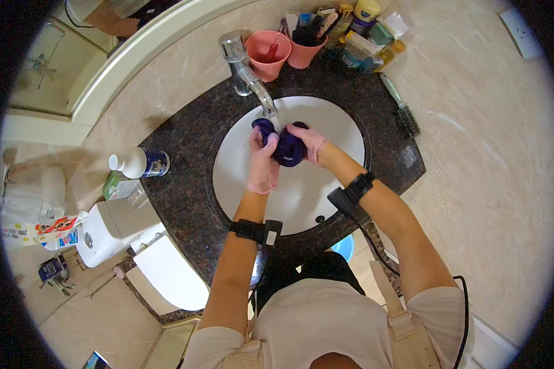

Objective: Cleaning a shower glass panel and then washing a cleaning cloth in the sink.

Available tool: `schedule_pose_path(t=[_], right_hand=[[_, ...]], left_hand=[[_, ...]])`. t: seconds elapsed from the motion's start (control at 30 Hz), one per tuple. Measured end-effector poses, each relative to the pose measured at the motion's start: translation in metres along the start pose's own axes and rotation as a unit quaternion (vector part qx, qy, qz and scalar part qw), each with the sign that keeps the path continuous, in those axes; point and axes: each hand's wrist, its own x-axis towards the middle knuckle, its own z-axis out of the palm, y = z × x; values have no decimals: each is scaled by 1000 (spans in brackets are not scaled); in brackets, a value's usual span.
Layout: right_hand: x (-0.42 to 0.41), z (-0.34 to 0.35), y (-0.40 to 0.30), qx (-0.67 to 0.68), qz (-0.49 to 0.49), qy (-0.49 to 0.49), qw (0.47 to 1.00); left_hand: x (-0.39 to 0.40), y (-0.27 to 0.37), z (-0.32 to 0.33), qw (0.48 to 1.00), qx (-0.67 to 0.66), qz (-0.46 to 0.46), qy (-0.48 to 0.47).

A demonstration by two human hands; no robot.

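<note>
Both of my hands wear thin translucent pink gloves and are over the white oval sink basin point(231, 170), just below the spout of the chrome faucet point(258, 87). My left hand point(263, 159) grips one part of a wet-looking dark purple cloth point(290, 147), with the thumb on top. On the other side, my right hand point(310, 142) is closed around a bunched, rounded part of it. A pale streak under the spout looks like running water. Whether the two dark parts are one piece is hidden by my fingers.
Pink cups point(268, 55) and several bottles stand behind the faucet. A round hairbrush point(401, 108) lies on the dark stone counter point(184, 138) at right. At left are a white bottle point(141, 163) and a toilet point(173, 272). A cable point(374, 249) hangs from my right wrist strap.
</note>
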Motion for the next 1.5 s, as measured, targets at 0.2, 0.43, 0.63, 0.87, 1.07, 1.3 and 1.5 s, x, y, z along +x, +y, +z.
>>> schedule_pose_path(t=[0.2, 0.43, 0.63, 0.87, 1.07, 1.3, 1.5], right_hand=[[-29, -27, 9, 49, -155, -144, 976], [-24, -38, 1, 184, -83, -29, 979], [-13, -24, 8, 23, -130, -90, 987], [-22, -28, -5, -141, -104, -26, 984], [-16, -36, -20, -519, -275, 41, 808], [-15, 0, -25, -505, -363, -200, 757], [-8, -26, -24, -684, -186, -113, 697]], left_hand=[[18, 3, -46, 991, 60, -92, 73], [8, 20, -28, 988, 35, -148, 36], [12, 11, -9, 964, 113, -237, -45], [12, 19, -13, 960, 234, -154, 0], [-2, 54, 17, 840, 541, -48, 0], [-6, 45, 29, 952, 306, -1, -28], [-6, 76, 17, 985, 156, 70, -24]])
